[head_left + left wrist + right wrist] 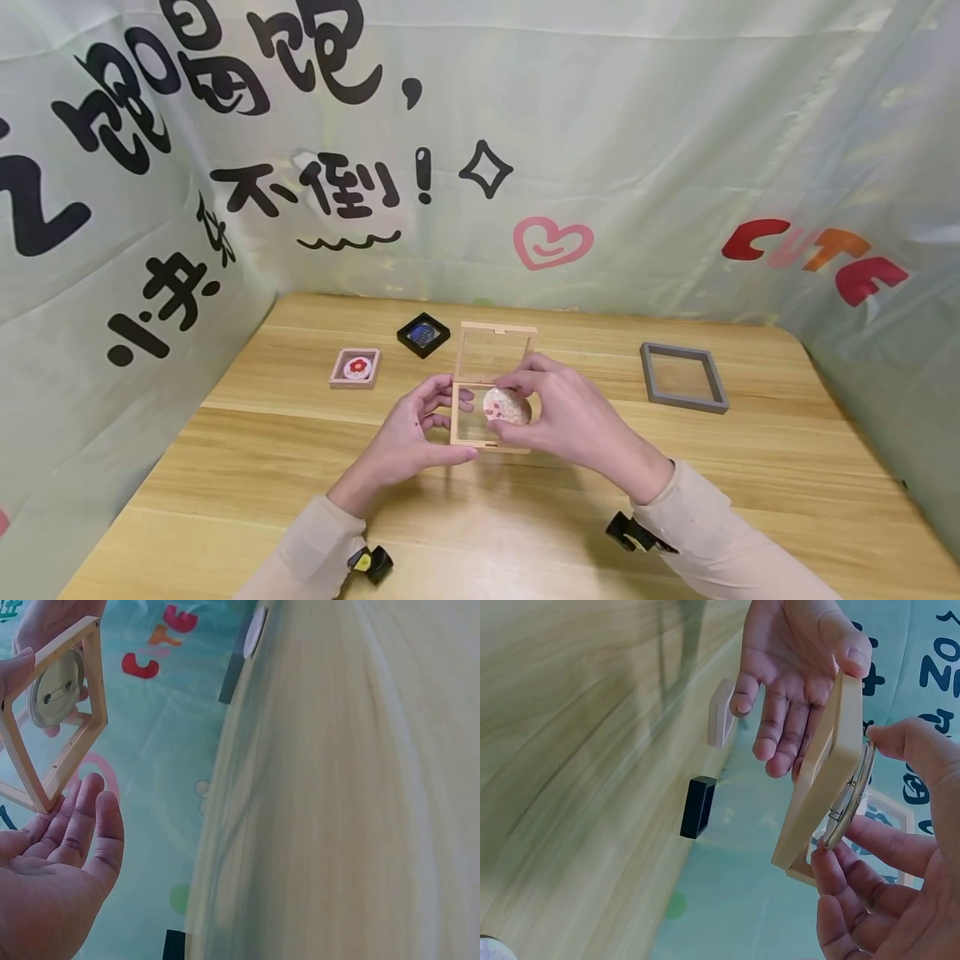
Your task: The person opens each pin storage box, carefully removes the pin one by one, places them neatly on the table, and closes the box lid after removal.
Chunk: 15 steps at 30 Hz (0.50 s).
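Note:
My left hand [408,437] holds a peach-coloured hinged display frame [498,327] by its left side, thumb at the lower edge, above the wooden table. The frame is unfolded into two halves with clear panes. My right hand [573,417] pinches a round pin badge [508,407] between thumb and fingers, at the right part of the lower half. The badge's face is pale with pink and red marks. Its metal back [56,688] with the pin shows in the left wrist view. In the right wrist view the badge [850,796] stands tilted close beside the frame [832,761].
On the table [240,467], a pink frame [356,385] with a red-flower badge and a black frame [423,350] with a blue piece lie to the left. A grey frame [686,403] lies right. Another round disc [256,633] lies on the table. Printed cloth hangs around.

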{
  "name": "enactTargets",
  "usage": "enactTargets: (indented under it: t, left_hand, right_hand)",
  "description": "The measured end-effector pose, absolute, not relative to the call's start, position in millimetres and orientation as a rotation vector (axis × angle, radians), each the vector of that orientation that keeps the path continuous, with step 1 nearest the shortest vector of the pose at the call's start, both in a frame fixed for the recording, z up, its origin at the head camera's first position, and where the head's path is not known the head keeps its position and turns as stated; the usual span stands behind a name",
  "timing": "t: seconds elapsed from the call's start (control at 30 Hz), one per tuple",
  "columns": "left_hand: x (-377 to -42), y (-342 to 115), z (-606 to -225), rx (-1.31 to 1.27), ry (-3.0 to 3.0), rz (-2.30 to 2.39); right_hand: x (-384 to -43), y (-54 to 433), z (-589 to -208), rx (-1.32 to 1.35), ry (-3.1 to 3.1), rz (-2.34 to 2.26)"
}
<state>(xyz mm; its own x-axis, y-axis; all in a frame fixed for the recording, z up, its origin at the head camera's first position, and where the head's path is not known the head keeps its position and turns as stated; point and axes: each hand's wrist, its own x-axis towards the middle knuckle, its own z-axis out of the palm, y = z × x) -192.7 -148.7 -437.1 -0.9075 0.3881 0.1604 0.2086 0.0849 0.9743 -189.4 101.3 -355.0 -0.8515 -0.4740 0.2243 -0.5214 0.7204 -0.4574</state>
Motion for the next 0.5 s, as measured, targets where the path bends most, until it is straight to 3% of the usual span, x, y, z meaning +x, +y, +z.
enactTargets:
  t: [0.5]
  left_hand:
    - [-193, -149, -437, 0.596, 2.223, 1.947]
  right_hand:
    - [-193, 115, -357, 0.758, -2.816, 0.815]
